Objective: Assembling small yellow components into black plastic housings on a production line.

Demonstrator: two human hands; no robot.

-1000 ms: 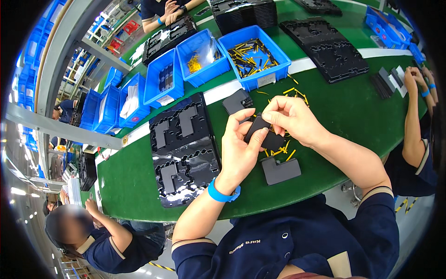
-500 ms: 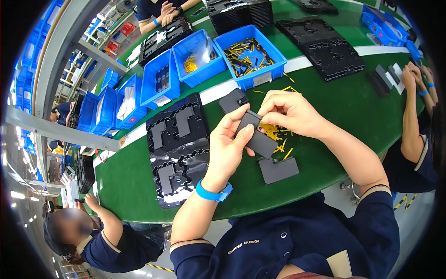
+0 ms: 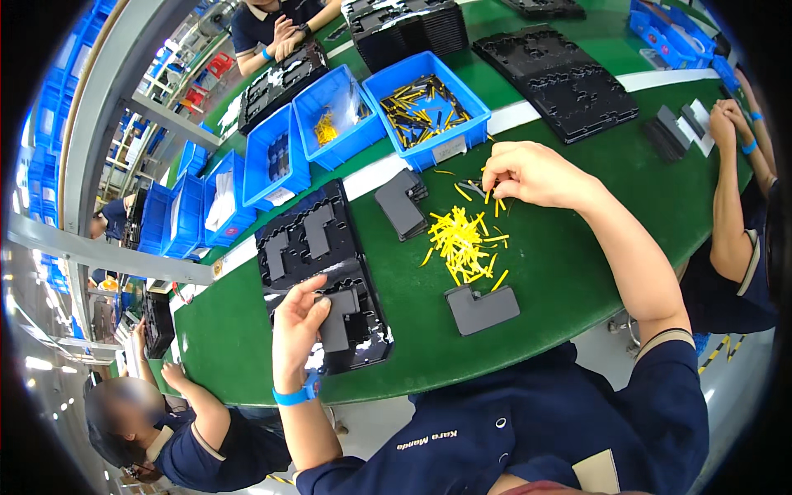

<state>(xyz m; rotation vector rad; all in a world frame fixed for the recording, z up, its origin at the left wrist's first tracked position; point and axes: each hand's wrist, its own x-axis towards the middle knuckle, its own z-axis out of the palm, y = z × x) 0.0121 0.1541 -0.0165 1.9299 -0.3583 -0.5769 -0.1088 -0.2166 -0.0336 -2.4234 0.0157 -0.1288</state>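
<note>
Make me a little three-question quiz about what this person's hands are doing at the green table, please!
1. True or false: the left hand rests on a dark L-shaped part in the black tray.
2. What is the right hand reaching into? A) a blue bin B) loose yellow pins on the green table C) a red box
3. Fill in: near the table's front edge lies another dark ____-shaped part.

Key: 1 true; 2 B; 3 L
</note>
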